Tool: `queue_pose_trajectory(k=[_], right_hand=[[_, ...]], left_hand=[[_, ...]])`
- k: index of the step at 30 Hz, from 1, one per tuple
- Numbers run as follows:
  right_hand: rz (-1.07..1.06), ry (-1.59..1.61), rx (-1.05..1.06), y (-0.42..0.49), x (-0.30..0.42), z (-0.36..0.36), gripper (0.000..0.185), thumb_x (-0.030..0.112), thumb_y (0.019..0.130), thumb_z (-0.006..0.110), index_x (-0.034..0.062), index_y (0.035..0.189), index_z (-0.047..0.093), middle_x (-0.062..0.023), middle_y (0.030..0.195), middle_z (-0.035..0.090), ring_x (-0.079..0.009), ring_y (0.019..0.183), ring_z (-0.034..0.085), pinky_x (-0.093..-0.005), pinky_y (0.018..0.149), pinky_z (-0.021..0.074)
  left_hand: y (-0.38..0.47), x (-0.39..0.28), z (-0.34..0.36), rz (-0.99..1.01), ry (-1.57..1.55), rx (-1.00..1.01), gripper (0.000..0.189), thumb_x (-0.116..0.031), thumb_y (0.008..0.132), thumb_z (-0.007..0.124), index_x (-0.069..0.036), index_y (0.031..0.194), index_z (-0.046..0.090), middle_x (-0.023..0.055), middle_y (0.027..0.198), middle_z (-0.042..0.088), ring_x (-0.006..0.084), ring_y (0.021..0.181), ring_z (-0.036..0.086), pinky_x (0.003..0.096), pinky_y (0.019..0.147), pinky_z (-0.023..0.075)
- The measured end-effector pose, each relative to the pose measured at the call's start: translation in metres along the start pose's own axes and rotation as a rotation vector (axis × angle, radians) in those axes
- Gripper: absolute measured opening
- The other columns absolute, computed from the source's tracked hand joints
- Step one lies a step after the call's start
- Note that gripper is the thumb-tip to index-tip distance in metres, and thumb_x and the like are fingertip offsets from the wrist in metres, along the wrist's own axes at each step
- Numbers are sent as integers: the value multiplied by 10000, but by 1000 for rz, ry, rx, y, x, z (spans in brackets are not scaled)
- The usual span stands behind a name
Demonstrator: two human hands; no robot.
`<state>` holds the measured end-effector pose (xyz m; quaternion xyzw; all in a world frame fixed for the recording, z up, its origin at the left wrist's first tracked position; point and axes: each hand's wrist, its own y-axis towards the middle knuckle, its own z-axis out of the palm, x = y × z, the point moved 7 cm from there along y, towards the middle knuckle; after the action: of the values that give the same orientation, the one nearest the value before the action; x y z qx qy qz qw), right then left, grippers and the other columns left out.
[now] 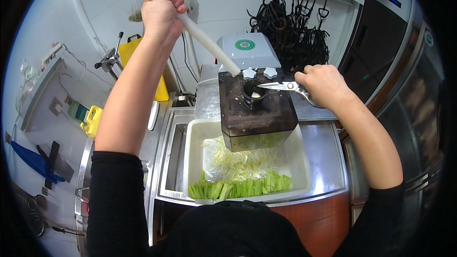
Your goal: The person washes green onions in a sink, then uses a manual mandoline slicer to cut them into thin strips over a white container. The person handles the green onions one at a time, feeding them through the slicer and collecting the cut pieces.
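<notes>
My left hand point(162, 16) grips a long white scallion stalk point(207, 43), its pale green end up. The stalk slants down to the right, its lower end by the white star-shaped knobs point(249, 74) of a vegetable-cutting machine point(259, 114). In my right hand point(323, 85) are metal kitchen scissors point(285, 86), their blades over the machine's round black feed opening point(253, 101). A short pale piece point(255, 95) shows inside that opening. Under the dark cover, a white plastic tub point(192, 153) holds shredded scallion point(242, 162) and a row of cut green lengths point(242, 187).
The tub sits over a stainless steel sink point(175, 164). Black metal hooks point(285, 25) hang on the wall behind the machine. A yellow jug point(93, 119) and a yellow board point(162, 87) stand left. Dark cabinet doors point(371, 46) flank the right.
</notes>
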<state>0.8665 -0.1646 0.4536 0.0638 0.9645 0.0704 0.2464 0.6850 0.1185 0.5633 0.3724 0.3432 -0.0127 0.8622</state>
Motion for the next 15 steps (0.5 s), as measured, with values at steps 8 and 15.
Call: queue_pose_trajectory(k=[8, 15], right_hand=[[107, 256, -146, 5, -11, -52, 789, 582, 507, 870, 81, 1058, 611, -99, 987, 632, -317, 1036, 602, -438, 835, 511], [-3, 162, -57, 25, 24, -9, 539, 534, 704, 802, 67, 942, 675, -139, 875, 686, -341, 829, 696, -426, 719, 560]], left_hand=[[-34, 10, 60, -42, -40, 142, 352, -422, 967, 641, -102, 957, 493, -48, 613, 341, 95, 537, 367, 231, 477, 319], [-85, 38, 95, -128, 27, 190, 455, -458, 912, 691, -47, 978, 509, -28, 628, 350, 117, 581, 384, 239, 521, 335]])
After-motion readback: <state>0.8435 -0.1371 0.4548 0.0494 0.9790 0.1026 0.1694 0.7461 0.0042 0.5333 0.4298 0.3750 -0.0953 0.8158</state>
